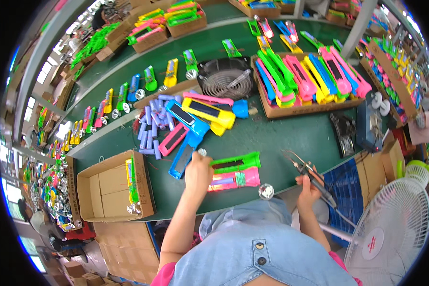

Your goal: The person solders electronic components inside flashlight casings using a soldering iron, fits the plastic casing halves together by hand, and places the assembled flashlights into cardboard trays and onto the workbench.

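My left hand (199,172) is over the left end of a pink flashlight casing (247,178), its fingers curled together. A small round silvery part (202,152) shows at its fingertips; what the fingers grip is hidden. The pink casing lies open, with a purple cell and a green circuit board inside. Just beyond it is a green casing (236,162), and a blue casing (180,162) lies left of the hand. My right hand (309,187) is closed around a soldering iron (321,188) at the table's front edge. Between the hands rests a round silvery reflector (266,191).
Purple cells (150,125) and colourful casings (202,113) are heaped ahead. A carton of casings (291,112) stands behind, beside a black fan (224,78). At left sits an open carton (100,188); at right, a soldering station (370,125) and a white fan (391,229).
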Demonstrator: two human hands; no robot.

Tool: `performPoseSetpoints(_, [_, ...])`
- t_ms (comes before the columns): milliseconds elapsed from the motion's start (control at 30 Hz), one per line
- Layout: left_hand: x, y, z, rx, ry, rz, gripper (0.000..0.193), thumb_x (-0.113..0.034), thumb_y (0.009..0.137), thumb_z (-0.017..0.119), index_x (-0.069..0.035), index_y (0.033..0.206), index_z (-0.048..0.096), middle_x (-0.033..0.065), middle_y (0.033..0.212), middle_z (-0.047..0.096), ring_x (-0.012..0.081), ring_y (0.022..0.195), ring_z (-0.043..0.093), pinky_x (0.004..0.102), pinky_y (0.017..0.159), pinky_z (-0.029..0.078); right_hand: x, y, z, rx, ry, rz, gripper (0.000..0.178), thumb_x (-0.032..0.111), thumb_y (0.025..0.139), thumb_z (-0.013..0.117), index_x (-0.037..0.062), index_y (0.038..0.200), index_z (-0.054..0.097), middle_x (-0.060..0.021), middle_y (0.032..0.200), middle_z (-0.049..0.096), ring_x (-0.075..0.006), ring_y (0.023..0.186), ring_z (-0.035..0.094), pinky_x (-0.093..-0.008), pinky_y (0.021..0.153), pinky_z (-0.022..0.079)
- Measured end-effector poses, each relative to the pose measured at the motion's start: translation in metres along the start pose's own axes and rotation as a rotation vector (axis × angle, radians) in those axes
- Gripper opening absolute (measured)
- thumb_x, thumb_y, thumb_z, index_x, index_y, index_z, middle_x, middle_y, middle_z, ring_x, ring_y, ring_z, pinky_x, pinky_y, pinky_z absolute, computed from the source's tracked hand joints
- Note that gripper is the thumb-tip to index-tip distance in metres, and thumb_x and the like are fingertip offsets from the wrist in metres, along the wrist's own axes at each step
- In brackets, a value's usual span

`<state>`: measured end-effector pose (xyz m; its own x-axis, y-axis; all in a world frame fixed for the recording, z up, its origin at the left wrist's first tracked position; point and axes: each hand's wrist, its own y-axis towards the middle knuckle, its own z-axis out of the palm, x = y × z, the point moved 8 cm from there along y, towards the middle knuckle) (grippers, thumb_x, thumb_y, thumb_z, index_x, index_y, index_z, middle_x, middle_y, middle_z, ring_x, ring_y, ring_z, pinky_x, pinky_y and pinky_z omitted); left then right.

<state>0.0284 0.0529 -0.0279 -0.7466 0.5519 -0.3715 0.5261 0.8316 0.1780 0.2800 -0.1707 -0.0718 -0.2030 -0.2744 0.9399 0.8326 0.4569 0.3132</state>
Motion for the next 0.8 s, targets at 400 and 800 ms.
performPoseSetpoints(400, [-0.016,-0.043,-0.024,-0.038,-0.356,0.322,0.044,-0.014,0.063,0.077,-0.006,0.086,0.040,0.0178,0.100,0.055,0.0342,0.091,0.054,0.0406,0.075,0.044,-0.010,0.034,0.005,0.014,-0.235,-0.110,0.018,0.000,0.082,0.051,-0.0024,0.099,0.046,-0.0068,0.062,0.059,-0.0106,0.053,0.055,-0.0388,0.100,0.029])
performPoseSetpoints(800, [0.168,0.287,-0.102,-0.477,-0.074,-0.045,0.047,-0.026,0.070,0.071,-0.003,0.094,0.038,0.0219,0.078,0.055,0.0393,0.073,0.055,0.0445,0.062,0.043,-0.012,0.028,0.015,0.034,-0.450,-0.124,0.013,0.000,0.082,0.048,0.0007,0.095,0.046,-0.0060,0.063,0.061,-0.0121,0.054,0.055,-0.0437,0.102,0.023])
